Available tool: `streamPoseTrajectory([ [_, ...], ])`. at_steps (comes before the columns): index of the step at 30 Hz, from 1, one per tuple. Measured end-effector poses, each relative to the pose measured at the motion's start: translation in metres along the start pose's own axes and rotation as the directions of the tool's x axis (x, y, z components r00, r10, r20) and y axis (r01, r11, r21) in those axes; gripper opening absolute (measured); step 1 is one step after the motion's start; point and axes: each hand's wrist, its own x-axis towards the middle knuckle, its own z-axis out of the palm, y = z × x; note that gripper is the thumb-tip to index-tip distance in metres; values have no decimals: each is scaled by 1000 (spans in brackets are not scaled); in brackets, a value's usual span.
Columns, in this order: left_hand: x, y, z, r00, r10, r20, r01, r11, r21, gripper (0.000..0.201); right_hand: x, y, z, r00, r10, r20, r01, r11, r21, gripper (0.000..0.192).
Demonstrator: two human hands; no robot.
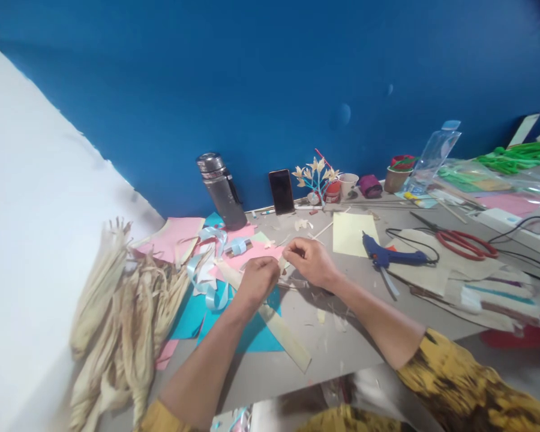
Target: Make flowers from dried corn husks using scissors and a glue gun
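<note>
Both my hands meet over the middle of the grey table (324,354). My left hand (257,281) and my right hand (309,259) pinch a small pale strip of dried husk (282,261) between their fingertips. Under them lie blue paper (256,336), pink paper (247,255) and a long flat pale strip (282,333). A pile of dried corn husks (121,318) lies to the left. Light blue ribbon (207,282) curls beside my left hand.
A blue glue gun (389,257) and red scissors (465,243) lie to the right, with black cables. Against the blue wall stand a grey flask (221,191), a phone (281,191), a small husk-flower model (315,175) and cups. Green material (517,155) lies far right.
</note>
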Motion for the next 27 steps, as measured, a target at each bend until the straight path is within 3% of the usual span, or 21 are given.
streamPoseTrajectory([
  [2, 3, -3, -1, 998, 52, -31, -47, 987, 152, 12, 1, 2, -2, 1000, -15, -3, 15, 1000, -17, 13],
  [4, 4, -5, -2, 991, 129, -34, -111, 941, 318, 14, 0, 3, -6, 994, -107, 13, 108, 991, -83, 28],
  [6, 4, -5, -1, 980, 200, -7, -173, 865, 472, 18, -1, 1, -8, 973, -210, 95, 225, 953, -200, 46],
  [7, 3, -5, 0, 973, 230, 4, -196, 819, 539, 18, -2, -1, -9, 961, -226, 160, 263, 925, -273, 45],
  [10, 0, -4, 3, 959, 281, 32, -229, 704, 672, 20, -4, -8, -8, 937, -152, 313, 296, 822, -487, 20],
  [15, -1, -4, 2, 950, 295, 99, -280, 670, 688, 29, -3, -13, -9, 926, -75, 371, 312, 705, -637, 18],
  [19, -1, -1, -1, 974, 213, 78, -213, 739, 639, 25, 4, -8, -19, 949, -11, 315, 230, 708, -668, 20],
  [22, -2, 2, -2, 984, 180, 17, -152, 777, 611, 22, 10, -1, -29, 977, 49, 205, 108, 717, -688, 20],
  [25, -3, 3, -3, 981, 191, -34, -134, 797, 589, 20, 13, 5, -32, 994, 51, 93, 11, 824, -567, 26],
  [27, -3, 3, -3, 979, 200, -32, -141, 786, 602, 20, 12, 6, -29, 990, -43, 138, 96, 910, -403, 40],
])
